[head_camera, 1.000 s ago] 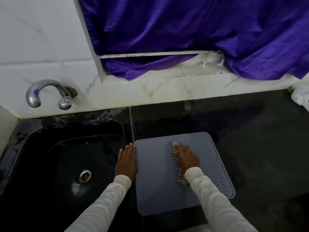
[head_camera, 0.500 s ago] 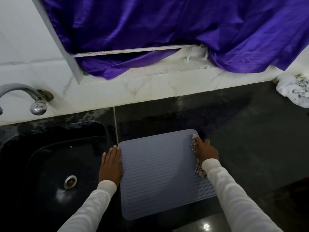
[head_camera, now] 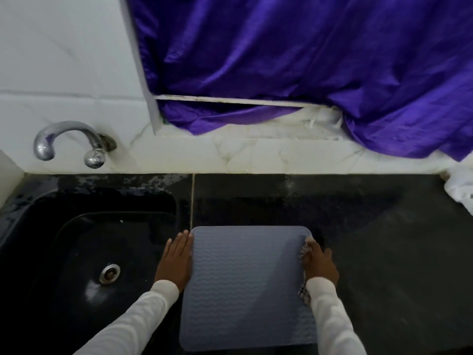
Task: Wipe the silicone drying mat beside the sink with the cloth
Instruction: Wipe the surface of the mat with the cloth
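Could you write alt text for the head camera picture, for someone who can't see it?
A right hand presses a checked cloth on a grey drying mat's right edge; the left hand lies flat at its left edge, beside a black sink.

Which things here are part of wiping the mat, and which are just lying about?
In use:
mat
cloth, held in the right hand at the mat's right edge
left hand, flat at the mat's left edge

Lying about:
sink
tap
purple curtain
white cloth at the far right of the counter
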Demonstrator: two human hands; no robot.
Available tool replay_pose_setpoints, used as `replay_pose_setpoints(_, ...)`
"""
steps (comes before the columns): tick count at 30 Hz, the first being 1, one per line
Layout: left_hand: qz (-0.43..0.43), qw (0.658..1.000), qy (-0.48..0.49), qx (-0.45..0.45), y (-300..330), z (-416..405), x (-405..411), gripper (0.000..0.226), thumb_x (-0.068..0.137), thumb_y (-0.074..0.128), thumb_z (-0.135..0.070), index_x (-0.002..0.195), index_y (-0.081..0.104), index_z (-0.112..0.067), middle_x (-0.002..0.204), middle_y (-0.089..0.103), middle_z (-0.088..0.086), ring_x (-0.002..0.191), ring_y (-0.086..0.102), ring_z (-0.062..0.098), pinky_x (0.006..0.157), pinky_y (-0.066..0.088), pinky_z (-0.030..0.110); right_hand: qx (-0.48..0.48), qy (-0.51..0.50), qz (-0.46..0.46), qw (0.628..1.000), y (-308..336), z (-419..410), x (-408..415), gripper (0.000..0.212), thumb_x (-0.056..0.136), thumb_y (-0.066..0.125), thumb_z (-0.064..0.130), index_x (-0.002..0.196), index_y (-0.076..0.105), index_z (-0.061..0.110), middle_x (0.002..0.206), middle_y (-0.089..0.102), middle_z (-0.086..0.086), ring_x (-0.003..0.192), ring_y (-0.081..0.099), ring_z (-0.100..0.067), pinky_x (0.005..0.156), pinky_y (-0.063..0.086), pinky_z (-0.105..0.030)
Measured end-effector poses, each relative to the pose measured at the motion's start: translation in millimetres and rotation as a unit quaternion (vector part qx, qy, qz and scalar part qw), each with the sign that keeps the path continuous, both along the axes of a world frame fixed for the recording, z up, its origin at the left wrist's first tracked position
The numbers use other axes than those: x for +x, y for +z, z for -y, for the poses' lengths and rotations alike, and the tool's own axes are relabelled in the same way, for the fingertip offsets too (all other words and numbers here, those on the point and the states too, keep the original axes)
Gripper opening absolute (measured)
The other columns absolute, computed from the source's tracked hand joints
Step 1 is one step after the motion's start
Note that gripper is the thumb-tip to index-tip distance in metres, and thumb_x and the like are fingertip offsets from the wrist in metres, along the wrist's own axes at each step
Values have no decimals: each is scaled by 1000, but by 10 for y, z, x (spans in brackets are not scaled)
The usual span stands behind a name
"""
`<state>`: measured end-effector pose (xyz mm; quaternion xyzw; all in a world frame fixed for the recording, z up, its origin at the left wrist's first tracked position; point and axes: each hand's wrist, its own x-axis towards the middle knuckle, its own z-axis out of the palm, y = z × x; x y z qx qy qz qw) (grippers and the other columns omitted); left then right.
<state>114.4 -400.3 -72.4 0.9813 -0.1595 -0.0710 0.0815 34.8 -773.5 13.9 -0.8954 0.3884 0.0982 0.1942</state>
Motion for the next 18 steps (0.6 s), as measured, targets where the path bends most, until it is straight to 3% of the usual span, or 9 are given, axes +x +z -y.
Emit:
replay_pose_setpoints(2, -7, 1000, -3, 5, -25, 3, -12, 81, 91, 53, -37, 151, 4, -12, 158, 6, 6, 145, 14, 23, 119, 6, 40, 23, -3, 61, 998, 87, -202, 36, 46, 97, 35, 49, 137, 42, 30, 131, 51, -15, 104, 57, -39, 88, 46, -44)
replay_pose_setpoints(4, -5, 1000, -3, 1, 20, -1, -35, 86, 85, 62, -37, 151, 12, -10, 156, 22, 9, 142, 24, 24, 117, 14, 42, 26, 50, 99, 994, 192, -566, 87, 42, 97, 33, 48, 134, 49, 32, 117, 57, -10, 96, 60, -34, 84, 48, -41)
replay_pose_setpoints(6, -6, 1000, -1, -11, 100, -1, -59, 84, 87, 59, -36, 150, 10, -11, 156, 22, 9, 143, 21, 23, 116, 13, 42, 2, 146, 104, 984, 247, -1027, 122, 41, 98, 37, 42, 138, 45, 37, 124, 52, -9, 99, 61, -34, 84, 47, -39)
replay_pose_setpoints(9, -15, 1000, 2, -6, 144, 25, -37, 76, 94, 45, -35, 151, 0, -13, 159, 2, 5, 147, 5, 21, 117, -3, 39, 22, 257, 120, 959, 253, -1780, 204, 40, 98, 44, 32, 137, 47, 37, 134, 48, -8, 108, 59, -30, 88, 47, -35)
replay_pose_setpoints(13, -57, 998, 24, -25, 97, -17, -52, 66, 88, 37, -39, 148, 29, -12, 155, 28, 5, 141, 27, 20, 116, -2, 34, 9, 344, 50, 937, 49, -2587, 336, 45, 102, 35, 31, 146, 33, 24, 141, 41, -9, 115, 55, -27, 94, 46, -37)
replay_pose_setpoints(18, -70, 997, 16, -39, 63, -19, -39, 60, 87, 33, -33, 141, 38, -8, 148, 41, 10, 134, 42, 24, 111, 11, 40, -18, 345, -34, 938, -153, -2710, 301, 51, 104, 28, 22, 152, 12, 16, 153, 26, -17, 128, 46, -31, 101, 42, -43)
